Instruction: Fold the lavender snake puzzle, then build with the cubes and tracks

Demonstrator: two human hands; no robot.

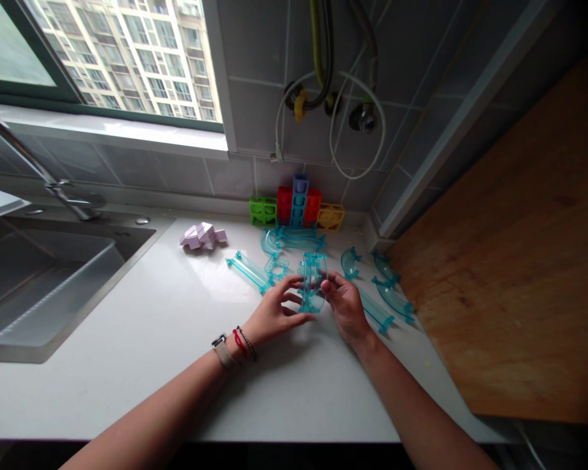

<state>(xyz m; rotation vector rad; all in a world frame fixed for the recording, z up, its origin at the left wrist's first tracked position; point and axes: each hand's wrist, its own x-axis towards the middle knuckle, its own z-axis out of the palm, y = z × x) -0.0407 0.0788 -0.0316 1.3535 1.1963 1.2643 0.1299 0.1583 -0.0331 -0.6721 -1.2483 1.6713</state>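
Between my two hands, just above the white counter, is a clear blue plastic marble-run piece (313, 284). My left hand (277, 307) grips its left side, the fingers partly hidden behind it and the thumb near its lower end. From the right, my right hand (345, 303) pinches it between thumb and fingers. A straight blue track piece (249, 271) lies beyond my left hand, beside a small blue ring-shaped piece (276, 266). Another straight track (376, 312) rests by my right hand. Curved blue tracks (392, 297) are farther right.
Colourful plastic blocks (298, 205) stand against the tiled wall, with wavy blue tracks (301, 238) before them. A folded lilac puzzle (203, 236) sits left of these. The sink (132, 245) and tap (73, 202) are at left; a wooden panel (509, 261) borders the right.
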